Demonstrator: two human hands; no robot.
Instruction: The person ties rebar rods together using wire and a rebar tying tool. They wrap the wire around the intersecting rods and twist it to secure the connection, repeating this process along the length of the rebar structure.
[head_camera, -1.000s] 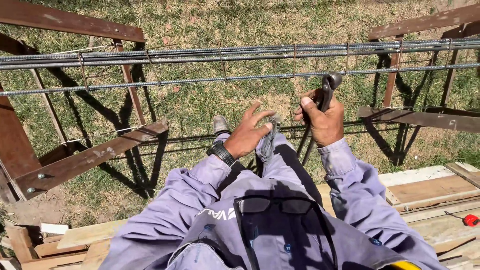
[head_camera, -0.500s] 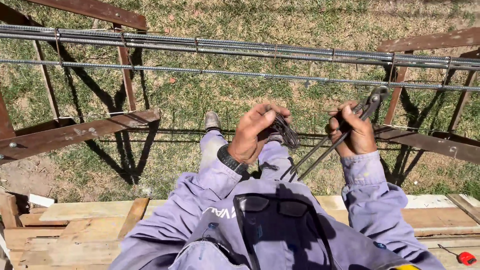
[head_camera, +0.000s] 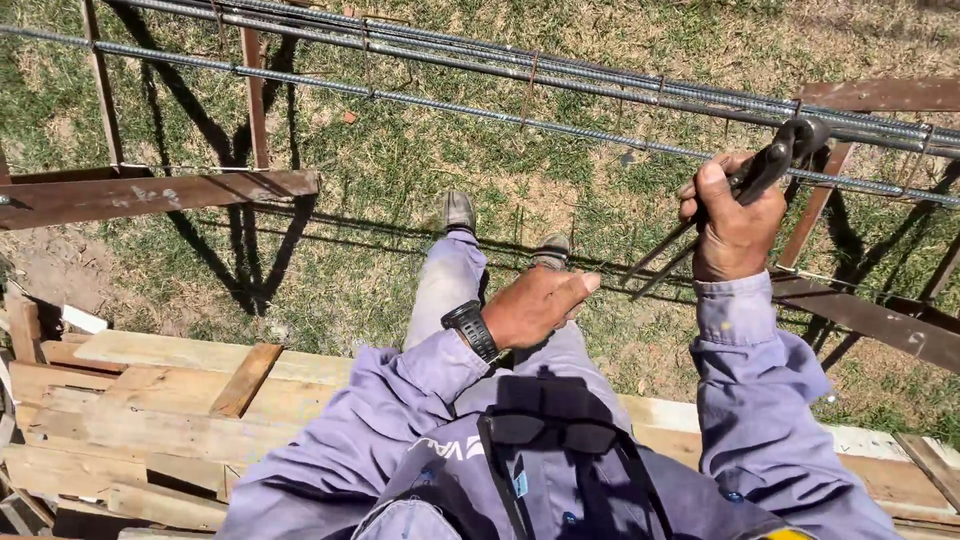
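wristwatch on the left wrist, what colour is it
Black: the chunky wristwatch, case and strap alike, sits just above the left hand. The head view shows it best.

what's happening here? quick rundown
A person seated on wooden planks over grass works at a run of horizontal rebar resting on rusty steel trestles. The right hand holds dark pincers up against the bars, with thin wire ends trailing below the fist. The left hand, wearing a black watch, hovers above the lap and holds nothing visible.
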